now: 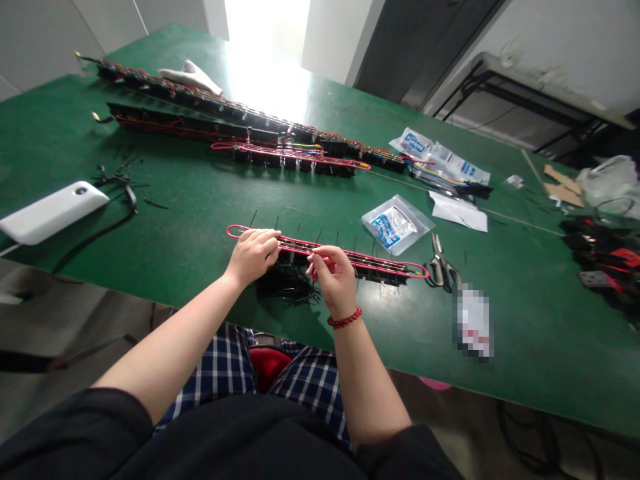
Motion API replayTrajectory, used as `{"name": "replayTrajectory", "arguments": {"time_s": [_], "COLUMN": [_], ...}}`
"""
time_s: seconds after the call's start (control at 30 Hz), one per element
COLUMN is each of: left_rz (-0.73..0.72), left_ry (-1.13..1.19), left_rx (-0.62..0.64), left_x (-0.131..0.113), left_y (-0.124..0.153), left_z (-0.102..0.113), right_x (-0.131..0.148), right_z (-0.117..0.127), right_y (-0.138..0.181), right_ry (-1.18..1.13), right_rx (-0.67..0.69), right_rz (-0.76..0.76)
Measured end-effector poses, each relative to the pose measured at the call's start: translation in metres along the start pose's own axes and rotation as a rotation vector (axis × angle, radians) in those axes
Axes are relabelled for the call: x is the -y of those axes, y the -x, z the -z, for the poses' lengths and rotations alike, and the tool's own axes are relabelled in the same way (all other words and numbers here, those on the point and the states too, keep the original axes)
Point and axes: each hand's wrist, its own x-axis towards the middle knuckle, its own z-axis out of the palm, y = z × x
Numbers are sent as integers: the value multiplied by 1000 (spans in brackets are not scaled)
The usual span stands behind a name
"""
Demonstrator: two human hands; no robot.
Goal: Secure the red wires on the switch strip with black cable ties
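Wire harness (373, 261), long and narrow, lies slantwise on the green surface (530, 340) directly before the person, rounded loops of red wire projecting past both ends of its black segmented body. It should be light, fairly stiff along the black segments but springy in the smooth, plastic-looking insulation, which may slide under a loose hold. The exposed loops seem the parts most easily bent, so the best grip is across the body, wires and segments together. The left hand (256, 252) does so near the left end, fingers curled over it. The right hand (334, 270) is pinched narrow near the middle, on what looks like a slim black cable tie (313, 275); its fingertips partly hide it. Thin, wiry tails bristle along the far edge. Loose black ties (290, 287) form a tangled heap just below. Beyond the right end lie dark-handled metal scissors (440, 264) and a crinkled, clear plastic packet (397, 225) with blue print.
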Motion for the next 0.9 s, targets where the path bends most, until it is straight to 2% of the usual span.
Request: {"name": "replayTrajectory", "arguments": {"time_s": [0.57, 0.77, 0.9], "left_rz": [11, 60, 123], "left_ry": [-25, -18, 6], "left_rx": [25, 50, 53], "left_x": [-1, -1, 1], "left_y": [-2, -2, -11], "left_z": [0, -1, -7], "right_x": [-14, -22, -17], "right_z": [5, 7, 12], "right_y": [-61, -74, -87], "right_ry": [45, -1, -35], "right_rx": [53, 96, 126], "right_rz": [72, 15, -25]}}
